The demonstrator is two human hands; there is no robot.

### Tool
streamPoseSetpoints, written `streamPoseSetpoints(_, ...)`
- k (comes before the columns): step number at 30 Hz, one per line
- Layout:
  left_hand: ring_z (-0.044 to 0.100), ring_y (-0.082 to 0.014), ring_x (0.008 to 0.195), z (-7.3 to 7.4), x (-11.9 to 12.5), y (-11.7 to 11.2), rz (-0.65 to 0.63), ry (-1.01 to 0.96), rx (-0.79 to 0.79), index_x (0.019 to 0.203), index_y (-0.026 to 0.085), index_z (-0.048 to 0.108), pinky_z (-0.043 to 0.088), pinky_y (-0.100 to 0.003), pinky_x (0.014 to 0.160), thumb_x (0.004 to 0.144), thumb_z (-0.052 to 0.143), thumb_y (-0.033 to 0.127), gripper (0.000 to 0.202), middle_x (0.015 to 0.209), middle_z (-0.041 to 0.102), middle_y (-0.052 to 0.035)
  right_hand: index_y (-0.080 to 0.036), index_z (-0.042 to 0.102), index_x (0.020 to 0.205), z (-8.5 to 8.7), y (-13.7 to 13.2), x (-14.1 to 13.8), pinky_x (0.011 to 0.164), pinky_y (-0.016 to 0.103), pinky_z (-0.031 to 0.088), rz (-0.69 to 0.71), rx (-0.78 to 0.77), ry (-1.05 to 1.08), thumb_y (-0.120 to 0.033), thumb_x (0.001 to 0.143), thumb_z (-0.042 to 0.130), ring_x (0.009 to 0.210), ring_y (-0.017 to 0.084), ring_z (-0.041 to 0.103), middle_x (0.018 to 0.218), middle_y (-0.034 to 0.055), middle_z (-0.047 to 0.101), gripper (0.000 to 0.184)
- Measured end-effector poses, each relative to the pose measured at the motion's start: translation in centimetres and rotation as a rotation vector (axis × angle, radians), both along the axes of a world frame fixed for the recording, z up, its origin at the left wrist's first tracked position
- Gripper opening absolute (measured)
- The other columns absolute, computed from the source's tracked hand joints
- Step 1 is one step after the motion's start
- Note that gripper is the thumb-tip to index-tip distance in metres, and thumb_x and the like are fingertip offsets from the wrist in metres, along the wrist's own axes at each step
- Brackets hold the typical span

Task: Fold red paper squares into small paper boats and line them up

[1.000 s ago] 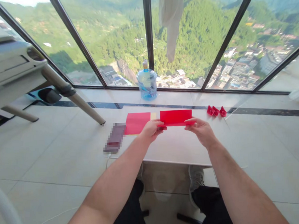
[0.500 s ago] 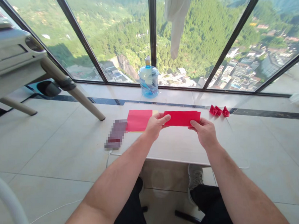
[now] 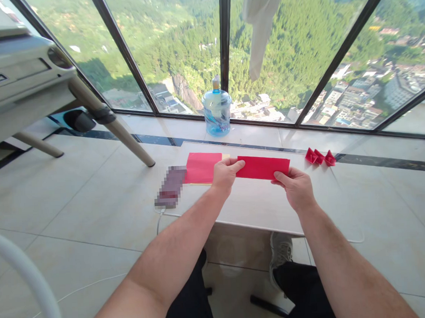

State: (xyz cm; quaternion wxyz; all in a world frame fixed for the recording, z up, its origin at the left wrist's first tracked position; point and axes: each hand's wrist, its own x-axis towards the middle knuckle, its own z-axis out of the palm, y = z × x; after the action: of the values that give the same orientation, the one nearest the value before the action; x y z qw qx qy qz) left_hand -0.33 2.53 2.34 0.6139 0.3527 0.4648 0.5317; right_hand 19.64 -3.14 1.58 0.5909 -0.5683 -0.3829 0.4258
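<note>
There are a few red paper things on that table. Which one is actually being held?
The long folded red strip, pinched between left hand and right hand. The red sheet stack and small folded pieces lie untouched.

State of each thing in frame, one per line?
left hand: pinching the left end of the folded red sheet
right hand: gripping its right end
folded red sheet: folded into a strip
red paper stack: flat on the table
small folded red pieces: finished, grouped at the table's far right
water jug: upright, capped
</note>
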Motion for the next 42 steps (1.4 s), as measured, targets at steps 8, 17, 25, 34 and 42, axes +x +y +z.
streamPoseSetpoints(8, 0.065, -0.0176, 0.071, 0.43, -0.03, -0.3, 0.011, 0.0, -0.001, 0.072, 0.015, 0.069, 0.049, -0.033, 0.075, 0.06, 0.085, 0.029, 0.024, 0.071, 0.069, -0.0034, -0.017, 0.076, 0.089, -0.12, 0.04, -0.05, 0.069, 0.035, 0.064, 0.003, -0.003, 0.012, -0.032, 0.065, 0.084, 0.076, 0.021, 0.071, 0.089, 0.006, 0.076, 0.03)
streamPoseSetpoints(17, 0.066, -0.0197, 0.074, 0.21, 0.03, -0.15, 0.018, 0.01, -0.001, 0.072, 0.016, 0.068, 0.05, -0.035, 0.077, 0.059, 0.085, 0.031, 0.026, 0.072, 0.069, -0.0041, -0.017, 0.076, 0.089, 0.04, 0.0, -0.18, 0.068, 0.034, 0.064, 0.008, 0.0, 0.03, -0.031, 0.065, 0.084, 0.077, 0.021, 0.072, 0.089, 0.0057, 0.076, 0.03)
streamPoseSetpoints(25, 0.068, -0.0215, 0.075, 0.17, 0.03, -0.12, 0.012, -0.002, 0.003, 0.073, 0.016, 0.069, 0.052, -0.036, 0.077, 0.059, 0.085, 0.032, 0.027, 0.073, 0.071, -0.0057, -0.017, 0.077, 0.089, -0.1, 0.02, -0.18, 0.07, 0.035, 0.064, 0.006, 0.002, 0.041, -0.031, 0.065, 0.085, 0.075, 0.02, 0.071, 0.087, 0.0055, 0.076, 0.028)
streamPoseSetpoints(34, 0.068, -0.0215, 0.074, 0.23, 0.02, -0.12, 0.02, 0.0, 0.001, 0.073, 0.015, 0.068, 0.052, -0.037, 0.077, 0.059, 0.085, 0.033, 0.028, 0.072, 0.07, -0.0055, -0.017, 0.077, 0.09, 0.01, -0.01, -0.24, 0.071, 0.035, 0.064, 0.003, 0.001, 0.042, -0.031, 0.065, 0.085, 0.075, 0.02, 0.071, 0.088, 0.0055, 0.076, 0.029)
streamPoseSetpoints(42, 0.068, -0.0215, 0.075, 0.34, 0.08, -0.13, 0.025, -0.006, -0.004, 0.074, 0.015, 0.068, 0.051, -0.036, 0.077, 0.057, 0.085, 0.034, 0.03, 0.072, 0.07, -0.0052, -0.017, 0.077, 0.089, -0.03, 0.07, -0.21, 0.07, 0.035, 0.064, 0.002, 0.005, 0.05, -0.032, 0.064, 0.085, 0.072, 0.019, 0.071, 0.087, 0.005, 0.077, 0.03)
